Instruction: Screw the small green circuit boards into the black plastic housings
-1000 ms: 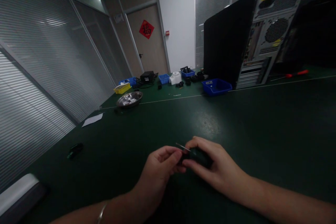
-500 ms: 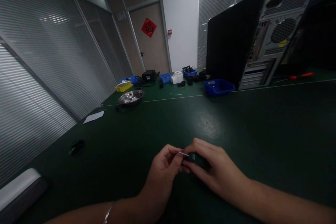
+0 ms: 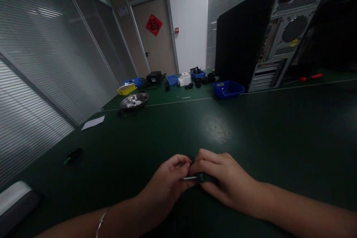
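Head view: the right hand is clamping its fingers around a small dark part low over the green table. The left hand is pinching a thin metal sliver that is touching that part. A metal bowl and a blue bin are sitting well apart, farther back.

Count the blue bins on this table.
4: one blue bin before the computer tower, one right of the white device, one left of it, one behind the yellow bin. The tower may hide more.
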The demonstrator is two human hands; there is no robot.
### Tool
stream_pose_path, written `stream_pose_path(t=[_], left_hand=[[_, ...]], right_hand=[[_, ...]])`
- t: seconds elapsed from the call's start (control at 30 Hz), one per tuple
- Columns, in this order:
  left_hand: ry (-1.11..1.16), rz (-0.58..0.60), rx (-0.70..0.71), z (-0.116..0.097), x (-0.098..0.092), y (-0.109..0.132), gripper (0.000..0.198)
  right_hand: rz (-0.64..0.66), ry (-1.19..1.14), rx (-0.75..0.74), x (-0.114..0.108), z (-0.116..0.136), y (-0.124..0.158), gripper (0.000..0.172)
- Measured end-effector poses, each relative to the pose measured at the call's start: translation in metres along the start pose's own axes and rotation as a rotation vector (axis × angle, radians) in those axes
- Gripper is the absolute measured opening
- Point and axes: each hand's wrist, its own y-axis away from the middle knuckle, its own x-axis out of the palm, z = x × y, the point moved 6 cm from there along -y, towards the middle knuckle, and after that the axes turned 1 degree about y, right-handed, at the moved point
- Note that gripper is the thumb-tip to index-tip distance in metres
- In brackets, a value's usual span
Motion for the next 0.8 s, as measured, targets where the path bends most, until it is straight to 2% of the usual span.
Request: stream_pose_path(t=[0.17, 0.27, 0.4, 0.8], left_hand=[[0.027, 0.061, 0.035, 0.0, -0.008, -0.007, 0.015], [-0.001, 0.097, 0.027, 0.0, -0.01, -0.01, 0.021], [-0.055, 0.098, 0.005, -0.002, -0.01, -0.009, 0.023], [-0.127, 0.062, 0.029, -0.003, -0.006, -0.005, 0.016]], right_hand=[[-0.156, -0.231, 0.081, -0.012, -0.005, -0.003, 0.014], [-0.203, -0.295, 0.165, -0.017, -0.013, -0.004, 0.009], [-0.165, -0.332, 0.223, -0.017, -0.019, -0.003, 0.008], [-0.086, -0.277, 0.162, -0.013, -0.013, -0.004, 0.008]])
